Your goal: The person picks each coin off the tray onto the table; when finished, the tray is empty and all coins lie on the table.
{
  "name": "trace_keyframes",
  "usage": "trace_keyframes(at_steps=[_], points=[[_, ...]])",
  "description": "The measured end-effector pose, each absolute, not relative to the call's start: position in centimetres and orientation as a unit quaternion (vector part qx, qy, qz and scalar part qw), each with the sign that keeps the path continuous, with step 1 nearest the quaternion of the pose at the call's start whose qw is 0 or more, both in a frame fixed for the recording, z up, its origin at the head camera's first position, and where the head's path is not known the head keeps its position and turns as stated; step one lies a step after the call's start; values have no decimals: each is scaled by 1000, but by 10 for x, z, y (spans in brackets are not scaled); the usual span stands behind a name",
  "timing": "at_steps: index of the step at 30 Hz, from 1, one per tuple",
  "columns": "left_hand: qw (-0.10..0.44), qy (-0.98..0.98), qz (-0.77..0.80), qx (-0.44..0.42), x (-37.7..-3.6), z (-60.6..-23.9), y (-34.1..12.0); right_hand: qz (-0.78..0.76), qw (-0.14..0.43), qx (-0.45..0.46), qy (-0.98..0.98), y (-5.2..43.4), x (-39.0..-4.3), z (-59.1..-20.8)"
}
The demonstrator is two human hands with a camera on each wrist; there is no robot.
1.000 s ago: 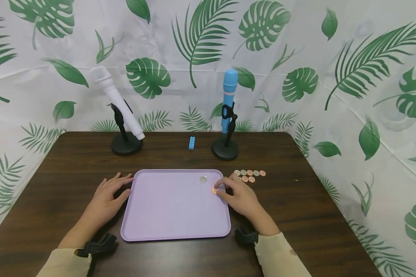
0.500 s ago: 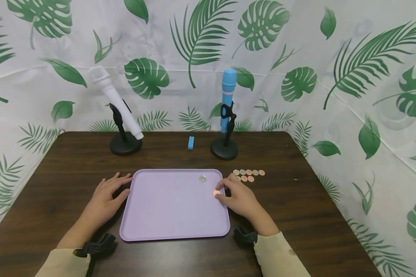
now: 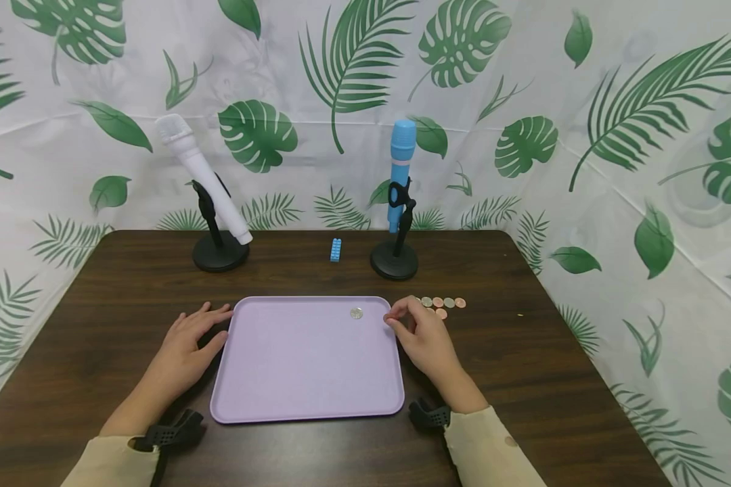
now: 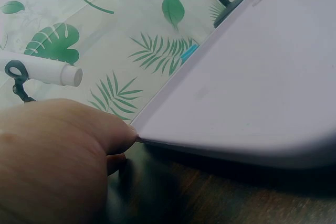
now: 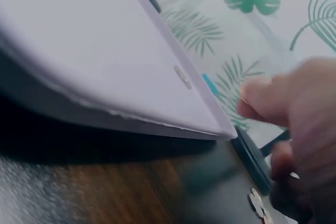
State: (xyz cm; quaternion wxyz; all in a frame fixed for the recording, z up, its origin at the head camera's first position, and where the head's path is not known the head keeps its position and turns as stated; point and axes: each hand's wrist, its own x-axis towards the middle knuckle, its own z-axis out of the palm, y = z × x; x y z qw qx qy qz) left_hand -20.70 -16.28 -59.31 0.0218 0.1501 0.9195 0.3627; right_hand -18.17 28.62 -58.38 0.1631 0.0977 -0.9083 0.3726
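My right hand [image 3: 428, 339] pinches a copper coin between thumb and fingertips, above the right rim of the lilac tray [image 3: 307, 365]; the fingers hide most of the coin. In the right wrist view the fingertips stand clear above the tray's corner. A silver coin [image 3: 356, 313] lies flat inside the tray near its back right corner. At the left side, my left hand [image 3: 185, 345] lies palm down on the table, fingers extended, with fingertips at the tray's rim. In the left wrist view a tip of the left hand [image 4: 58, 156] meets the tray's corner.
Several copper and silver coins [image 3: 449, 303] lie in rows right of the tray, partly behind the right hand. At the back stand a white microphone [image 3: 204, 176] and a blue microphone [image 3: 403, 145] on black stands, with a blue toy brick [image 3: 336, 250] between them.
The right hand has lifted from the tray's surface and drawn back toward its right rim, the copper coin going with it. My left hand has stayed put.
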Motion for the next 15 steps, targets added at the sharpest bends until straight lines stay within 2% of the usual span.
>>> trace_keyframes(at_steps=[8, 15], points=[[22, 919, 363, 150, -207, -594, -163, 357, 269, -49, -893, 305, -186, -578], [17, 918, 365, 151, -208, -593, -162, 335, 282, -167, -883, 329, -187, -579]])
